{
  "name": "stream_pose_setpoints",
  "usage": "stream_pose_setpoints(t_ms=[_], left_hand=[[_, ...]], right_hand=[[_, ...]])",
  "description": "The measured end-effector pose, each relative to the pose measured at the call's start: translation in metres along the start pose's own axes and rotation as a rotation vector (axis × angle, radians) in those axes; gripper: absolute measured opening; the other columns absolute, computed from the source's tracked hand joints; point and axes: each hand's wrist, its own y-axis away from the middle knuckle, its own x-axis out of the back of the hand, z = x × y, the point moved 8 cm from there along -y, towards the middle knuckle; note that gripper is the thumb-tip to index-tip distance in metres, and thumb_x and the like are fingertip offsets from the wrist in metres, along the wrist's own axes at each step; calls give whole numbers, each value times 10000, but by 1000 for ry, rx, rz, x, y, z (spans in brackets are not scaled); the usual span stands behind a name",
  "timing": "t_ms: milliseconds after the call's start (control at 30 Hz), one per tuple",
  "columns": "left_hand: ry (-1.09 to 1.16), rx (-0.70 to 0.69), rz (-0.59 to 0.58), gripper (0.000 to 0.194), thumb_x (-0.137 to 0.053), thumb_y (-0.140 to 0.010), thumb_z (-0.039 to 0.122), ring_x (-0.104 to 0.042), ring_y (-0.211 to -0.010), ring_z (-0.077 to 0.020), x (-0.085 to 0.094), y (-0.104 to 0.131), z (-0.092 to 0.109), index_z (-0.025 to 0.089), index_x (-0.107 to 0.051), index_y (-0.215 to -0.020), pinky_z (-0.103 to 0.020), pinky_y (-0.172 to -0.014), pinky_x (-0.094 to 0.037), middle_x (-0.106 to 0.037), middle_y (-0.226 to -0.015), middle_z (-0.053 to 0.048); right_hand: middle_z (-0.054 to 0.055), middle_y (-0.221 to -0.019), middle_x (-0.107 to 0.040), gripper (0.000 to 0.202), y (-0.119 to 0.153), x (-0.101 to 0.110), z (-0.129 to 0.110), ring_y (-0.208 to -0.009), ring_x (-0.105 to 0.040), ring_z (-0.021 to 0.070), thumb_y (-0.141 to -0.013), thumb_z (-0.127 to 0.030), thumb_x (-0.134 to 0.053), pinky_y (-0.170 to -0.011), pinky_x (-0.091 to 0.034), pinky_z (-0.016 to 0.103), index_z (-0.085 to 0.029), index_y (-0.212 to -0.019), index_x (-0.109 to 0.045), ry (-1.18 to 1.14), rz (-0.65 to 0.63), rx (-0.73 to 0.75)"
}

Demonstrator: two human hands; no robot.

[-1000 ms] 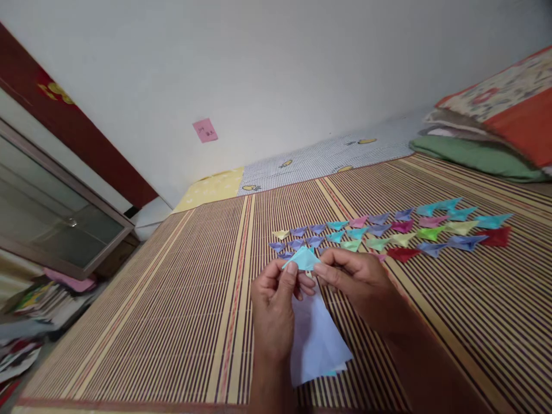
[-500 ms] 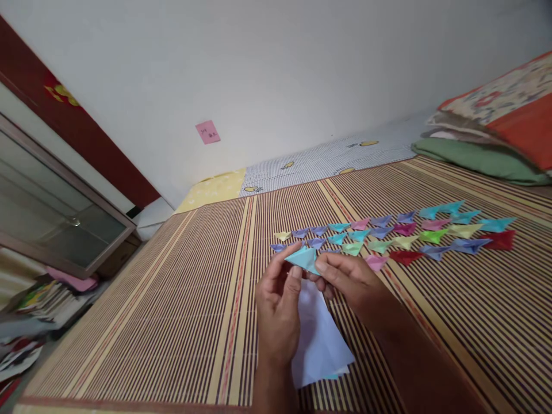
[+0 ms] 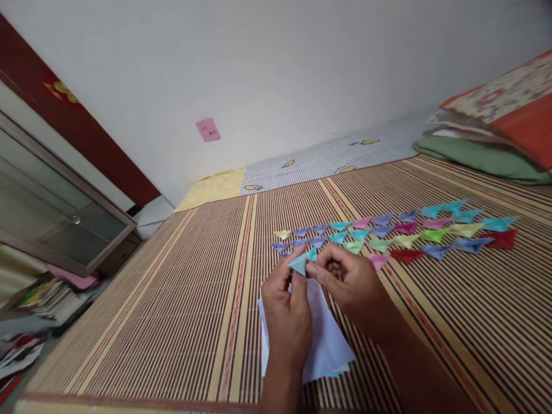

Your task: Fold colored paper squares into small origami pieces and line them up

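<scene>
Pale sheets [image 3: 330, 339] are lying near the front edge of a striped mat [image 3: 172, 310]; above them, left hand [image 3: 287, 313] and right hand [image 3: 356, 284] are pinching a folded turquoise paper [image 3: 298, 264] — coloured shapes [image 3: 406, 241] are sitting in rows beyond.

Dim, soft light; the wall [image 3: 276, 69] darkens far right, shadow crosses the paper [image 3: 319, 339], the left cabinet [image 3: 47, 201] looks stretched.

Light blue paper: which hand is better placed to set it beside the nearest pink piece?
Probably the right hand: its fingertips are at the light blue paper, and it is nearer the pink piece than the left hand.
</scene>
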Motion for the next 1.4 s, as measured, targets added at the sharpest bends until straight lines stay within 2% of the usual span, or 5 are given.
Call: stream_pose_setpoints(t_ms=[333, 700, 933, 1100, 1400], left_hand=[[-117, -188, 83, 565, -508, -869, -18, -707, -1103, -200, 3, 2, 10, 342, -740, -1238, -391, -979, -556, -769, -1201, -13], [263, 102, -50, 337, -597, -947, 178, -670, -1202, -244, -5, 3, -1, 267, -751, -1234, -441, -1077, -499, -743, -1266, -67], [481, 235, 61, 384, -773, -847, 248, -735, -1022, -200, -4, 2, -15, 243, -745, -1230, -326, -912, -585, -785, -1101, -76], [588, 279, 133, 550, -839, -770, 189, -746, -840, -145, 1, -3, -21, 206, -672, -1294, -230, -755, -584, -790, -929, -40], [554, 308, 74, 164, -833, -788, 278, -692, -681, -120, -1, -5, -33, 163, -815, -903, -221, -665, -552, -790, -840, -55]], right_hand=[[2, -894, -686, 151, 5, 2, -32, -826, -648, 168, -825, -118, -662, -753, -512, 300, -212, -944, -659, 130, 42, 250], [51, -940, -679, 234, 10, 10, -41, -954, -670, 209, -897, -22, -527, -836, -541, 365, -227, -926, -636, 260, 248, 471], [52, -932, -671, 268, 14, 9, -45, -927, -666, 190, -930, -11, -516, -833, -544, 351, -221, -919, -682, 283, 284, 543], [52, -983, -694, 227, 10, 6, -34, -961, -679, 201, -932, -74, -535, -846, -543, 359, -218, -979, -706, 183, 203, 425], [21, -851, -730, 65, 3, 9, 0, -793, -700, 186, -914, -274, -690, -731, -570, 321, -216, -914, -719, -135, 148, 51]])
